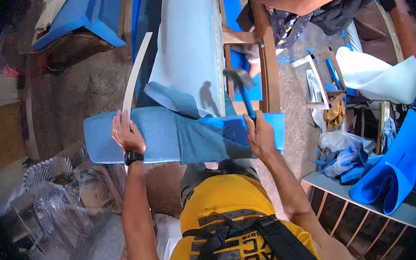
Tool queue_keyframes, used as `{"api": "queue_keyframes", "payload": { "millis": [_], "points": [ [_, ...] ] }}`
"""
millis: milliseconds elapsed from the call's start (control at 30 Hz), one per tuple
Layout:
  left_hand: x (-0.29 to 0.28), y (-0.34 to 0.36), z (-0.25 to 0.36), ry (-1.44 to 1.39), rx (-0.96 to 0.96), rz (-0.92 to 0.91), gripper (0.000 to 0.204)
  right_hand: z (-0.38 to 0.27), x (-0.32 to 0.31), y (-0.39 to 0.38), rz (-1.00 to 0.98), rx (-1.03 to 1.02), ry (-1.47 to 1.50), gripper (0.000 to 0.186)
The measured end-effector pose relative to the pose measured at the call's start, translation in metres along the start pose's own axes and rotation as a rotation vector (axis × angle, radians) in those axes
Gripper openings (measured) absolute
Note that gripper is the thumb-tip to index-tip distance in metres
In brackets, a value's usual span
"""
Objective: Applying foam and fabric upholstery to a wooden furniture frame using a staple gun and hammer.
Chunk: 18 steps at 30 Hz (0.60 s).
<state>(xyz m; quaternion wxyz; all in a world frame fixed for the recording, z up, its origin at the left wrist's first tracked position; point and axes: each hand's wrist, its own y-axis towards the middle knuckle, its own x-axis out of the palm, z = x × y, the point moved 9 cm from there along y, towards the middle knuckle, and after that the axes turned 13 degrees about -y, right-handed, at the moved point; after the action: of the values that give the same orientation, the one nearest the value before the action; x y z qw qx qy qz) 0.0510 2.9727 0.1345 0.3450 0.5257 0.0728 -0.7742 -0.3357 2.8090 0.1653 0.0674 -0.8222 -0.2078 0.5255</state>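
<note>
My left hand (127, 133) pinches a long, thin, cream-coloured strip (137, 70), which points away from me and bends slightly. Under this hand lies a padded piece covered in blue-grey upholstery fabric (156, 131), with a loose fold of fabric (202, 142) at its middle. Gripped in my right hand (260, 135) is a claw hammer (247, 96) with a blue handle, its metal head raised over the wooden frame. Bright blue foam (274, 130) shows beside my right hand. Beyond the padded piece stretches a long panel in pale grey-blue fabric (188, 40).
A wooden frame (267, 61) runs along the panel's right side, where another person's arm (286, 0) reaches in. Blue foam sheets (393, 164) and scraps top a slatted frame (358, 203) at right. Plastic-wrapped furniture (60, 211) stands lower left; a blue foam-padded piece (87, 15) upper left.
</note>
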Motion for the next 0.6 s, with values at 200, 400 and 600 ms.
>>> {"api": "queue_keyframes", "payload": {
  "millis": [200, 400, 600],
  "points": [
    [0.000, -0.001, -0.001, -0.039, -0.013, 0.011, 0.041, -0.014, -0.001, 0.017, 0.058, 0.010, -0.087, 0.027],
    [-0.001, 0.000, -0.001, -0.022, -0.005, 0.016, 0.041, -0.014, -0.014, 0.027, 0.065, -0.087, -0.040, 0.026],
    [-0.001, -0.001, 0.000, -0.007, -0.026, 0.007, 0.041, -0.023, -0.014, 0.034, 0.158, -0.099, -0.043, 0.026]
  ]
}}
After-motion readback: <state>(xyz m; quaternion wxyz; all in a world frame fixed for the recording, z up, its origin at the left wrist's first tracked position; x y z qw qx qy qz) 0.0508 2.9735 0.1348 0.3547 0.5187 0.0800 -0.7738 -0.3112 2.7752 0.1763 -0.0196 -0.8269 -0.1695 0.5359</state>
